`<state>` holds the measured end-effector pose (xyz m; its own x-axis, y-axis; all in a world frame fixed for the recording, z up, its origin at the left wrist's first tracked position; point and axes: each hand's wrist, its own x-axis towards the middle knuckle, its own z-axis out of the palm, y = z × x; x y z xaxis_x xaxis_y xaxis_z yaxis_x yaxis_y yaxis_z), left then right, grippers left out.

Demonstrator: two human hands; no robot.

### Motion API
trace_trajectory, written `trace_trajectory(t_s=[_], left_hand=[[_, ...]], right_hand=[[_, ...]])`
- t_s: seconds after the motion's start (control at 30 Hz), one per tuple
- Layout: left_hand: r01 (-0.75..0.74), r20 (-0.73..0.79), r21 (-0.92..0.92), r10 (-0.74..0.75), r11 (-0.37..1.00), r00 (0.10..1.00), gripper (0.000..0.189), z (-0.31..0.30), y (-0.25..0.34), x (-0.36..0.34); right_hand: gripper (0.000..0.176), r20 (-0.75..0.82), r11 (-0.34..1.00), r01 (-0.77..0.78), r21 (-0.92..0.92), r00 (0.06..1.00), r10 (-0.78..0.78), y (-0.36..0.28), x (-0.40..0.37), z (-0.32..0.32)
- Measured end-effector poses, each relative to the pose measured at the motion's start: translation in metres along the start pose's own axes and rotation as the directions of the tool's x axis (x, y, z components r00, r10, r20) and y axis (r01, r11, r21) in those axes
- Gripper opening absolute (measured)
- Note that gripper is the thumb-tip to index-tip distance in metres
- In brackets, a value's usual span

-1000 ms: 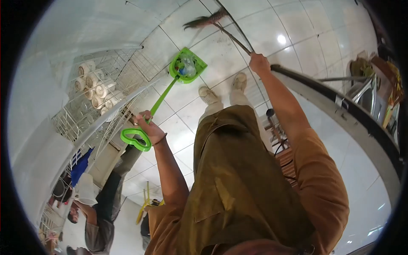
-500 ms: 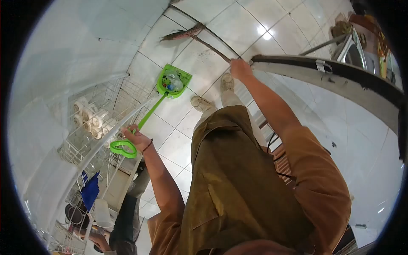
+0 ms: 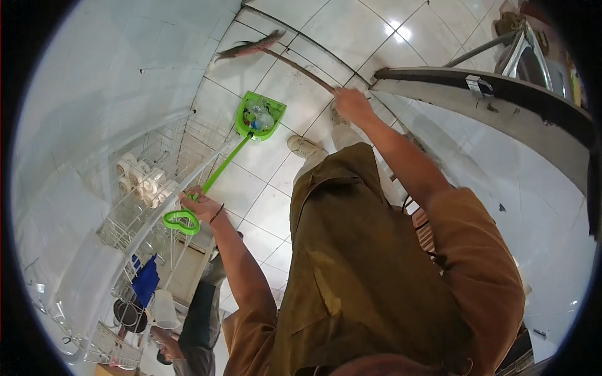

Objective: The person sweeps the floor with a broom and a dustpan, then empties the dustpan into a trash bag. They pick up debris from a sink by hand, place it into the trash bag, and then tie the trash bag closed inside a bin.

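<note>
My left hand (image 3: 199,205) is wrapped round the green handle (image 3: 227,164) of a dustpan, just above its heart-shaped grip. The green pan (image 3: 276,111) rests on the tiled floor with clear plastic and small bits of litter (image 3: 258,118) inside. My right hand (image 3: 353,104) is closed on the end of a thin broom stick (image 3: 301,69). The broom's bristle head (image 3: 251,46) lies on the tiles beyond the dustpan, near the wall.
A wire rack (image 3: 135,229) with white cups (image 3: 141,175) and a blue cloth (image 3: 145,280) stands at left. Another person (image 3: 200,319) is at lower left. A metal-edged panel (image 3: 433,88) juts in from the right. My shoes (image 3: 305,146) are on the tiles.
The broom head has moved left, toward the wall, with my right hand shifting slightly left. My left hand still holds the dustpan, which has barely moved.
</note>
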<state>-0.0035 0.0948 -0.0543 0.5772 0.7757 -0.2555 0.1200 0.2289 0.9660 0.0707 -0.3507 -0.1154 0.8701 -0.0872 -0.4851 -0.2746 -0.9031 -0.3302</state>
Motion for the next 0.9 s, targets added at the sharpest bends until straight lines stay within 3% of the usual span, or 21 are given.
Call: trace_trajectory(t_s=[0.07,0.17,0.23,0.27,0.33,0.5,0.67,0.77,0.83,0.9], left_hand=[[0.034,0.020,-0.016,-0.033,0.999,0.999,0.040,0.006,0.000,0.003],[0.019,-0.043,-0.056,-0.022,0.998,0.999,0.039,0.006,0.004,-0.001],[-0.053,0.027,-0.013,0.053,0.999,0.998,0.039,0.002,0.003,-0.007],[-0.091,0.070,-0.005,0.092,0.996,0.993,0.039,0.003,0.002,-0.007],[-0.065,0.103,0.009,0.063,0.998,0.993,0.040,-0.006,-0.005,0.002],[-0.091,0.156,0.108,0.073,0.990,0.985,0.042,-0.006,0.000,0.005],[-0.114,0.256,0.183,0.064,0.977,0.965,0.047,-0.020,-0.006,0.012],[-0.141,0.301,0.228,0.068,0.963,0.951,0.049,-0.011,-0.003,0.018],[-0.130,0.293,0.256,0.052,0.958,0.955,0.050,-0.011,0.005,0.008],[-0.125,0.284,0.272,0.044,0.954,0.958,0.049,-0.012,0.012,0.002]], right_hand=[[0.024,-0.040,0.992,-0.123,0.037,0.991,0.124,-0.003,0.039,0.010],[0.026,-0.095,0.993,-0.115,0.019,0.989,0.116,0.054,0.017,0.038],[0.031,0.001,0.980,-0.155,-0.122,0.988,0.156,0.105,-0.035,0.061],[0.025,-0.026,0.981,-0.190,-0.048,0.982,0.189,0.128,-0.074,0.072],[0.028,0.052,0.936,-0.316,-0.158,0.943,0.327,0.150,-0.145,0.086],[0.024,0.005,0.940,-0.340,-0.021,0.940,0.340,0.098,-0.242,0.082],[0.022,-0.158,0.932,-0.363,-0.007,0.920,0.358,0.065,-0.161,0.116],[0.021,-0.140,0.858,-0.509,0.067,0.847,0.513,0.071,-0.187,0.141],[0.022,-0.081,0.827,-0.558,0.066,0.823,0.562,0.089,-0.225,0.172],[0.023,-0.065,0.824,-0.556,0.112,0.823,0.564,0.071,-0.274,0.160]])
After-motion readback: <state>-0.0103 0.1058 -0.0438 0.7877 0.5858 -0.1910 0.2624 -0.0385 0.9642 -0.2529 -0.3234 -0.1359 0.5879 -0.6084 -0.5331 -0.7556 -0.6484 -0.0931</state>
